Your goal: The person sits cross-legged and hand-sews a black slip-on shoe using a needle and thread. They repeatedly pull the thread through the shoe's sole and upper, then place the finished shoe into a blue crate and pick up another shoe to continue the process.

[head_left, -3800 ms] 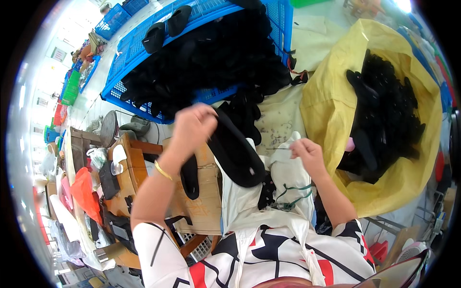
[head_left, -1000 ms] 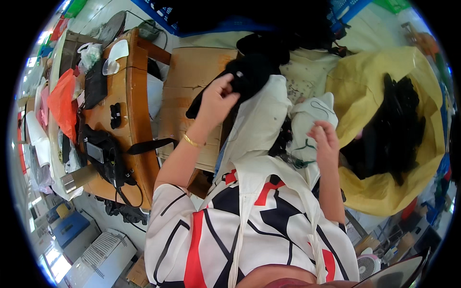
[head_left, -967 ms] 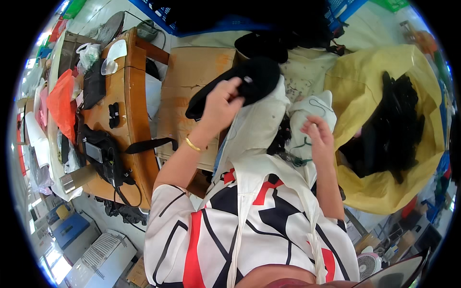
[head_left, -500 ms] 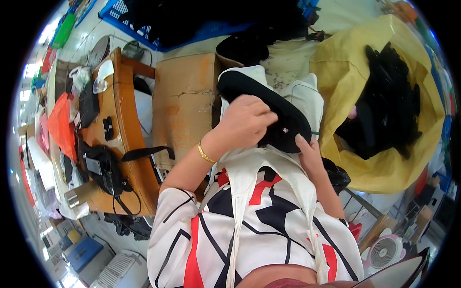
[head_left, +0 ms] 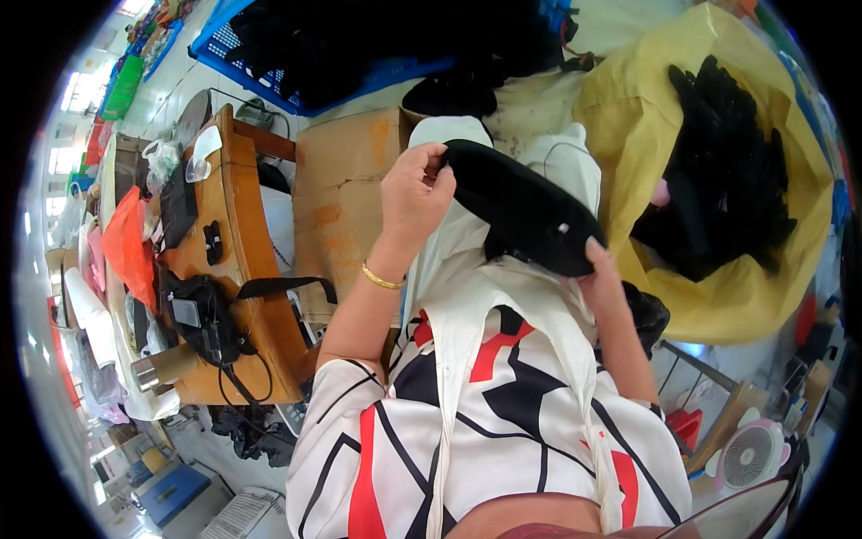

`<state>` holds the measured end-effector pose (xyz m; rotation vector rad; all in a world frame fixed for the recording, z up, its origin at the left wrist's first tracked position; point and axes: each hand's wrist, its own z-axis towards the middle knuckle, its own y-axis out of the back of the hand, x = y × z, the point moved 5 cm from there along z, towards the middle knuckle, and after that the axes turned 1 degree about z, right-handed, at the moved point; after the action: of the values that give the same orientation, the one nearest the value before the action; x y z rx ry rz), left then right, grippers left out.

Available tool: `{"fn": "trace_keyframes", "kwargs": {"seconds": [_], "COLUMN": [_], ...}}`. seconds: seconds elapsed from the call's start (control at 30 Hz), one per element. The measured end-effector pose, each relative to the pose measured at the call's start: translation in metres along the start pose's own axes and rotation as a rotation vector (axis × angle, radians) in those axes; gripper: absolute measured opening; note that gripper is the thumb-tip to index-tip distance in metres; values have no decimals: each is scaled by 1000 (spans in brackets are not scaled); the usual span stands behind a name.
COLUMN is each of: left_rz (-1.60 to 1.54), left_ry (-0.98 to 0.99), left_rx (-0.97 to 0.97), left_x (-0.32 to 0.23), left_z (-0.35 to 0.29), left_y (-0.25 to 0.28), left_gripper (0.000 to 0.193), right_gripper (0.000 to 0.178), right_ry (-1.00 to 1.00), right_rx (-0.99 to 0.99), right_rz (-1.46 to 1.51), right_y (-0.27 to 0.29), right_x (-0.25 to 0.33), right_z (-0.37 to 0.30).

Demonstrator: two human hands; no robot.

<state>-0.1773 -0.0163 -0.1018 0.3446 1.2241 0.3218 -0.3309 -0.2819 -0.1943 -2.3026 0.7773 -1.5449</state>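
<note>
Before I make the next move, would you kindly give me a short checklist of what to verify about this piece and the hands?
1. Left hand grips the black slipper-shaped piece at its upper-left end: ok.
2. Right hand holds the opposite end, thumb on top: ok.
3. Small pale mark visible on the upward face, near the right hand: ok.
4. Underside of the piece sound: cannot tell, it faces away.
5. Right fingers free of any small object: cannot tell, they are partly hidden.
6. Yellow sack open at the top, on the right: ok.
</note>
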Motion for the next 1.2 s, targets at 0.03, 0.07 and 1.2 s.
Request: {"fn": "trace_keyframes", "kwargs": {"seconds": [0.03, 0.07, 1.2], "left_rz": [-25, -33, 28], "left_ry": [18, 72, -29], "left_rx": [45, 72, 890], "left_x": [-1, 1, -7], "left_z": [-7, -16, -47], "left_y": [0, 1, -41], "left_gripper": [25, 27, 19], "right_gripper": [42, 43, 16], "right_ry": [2, 33, 892], "right_rx": [46, 56, 202], "right_rz": [-18, 8, -1007], "right_y": [8, 16, -55], "right_x": [6, 12, 6], "right_z": [5, 7, 15]}}
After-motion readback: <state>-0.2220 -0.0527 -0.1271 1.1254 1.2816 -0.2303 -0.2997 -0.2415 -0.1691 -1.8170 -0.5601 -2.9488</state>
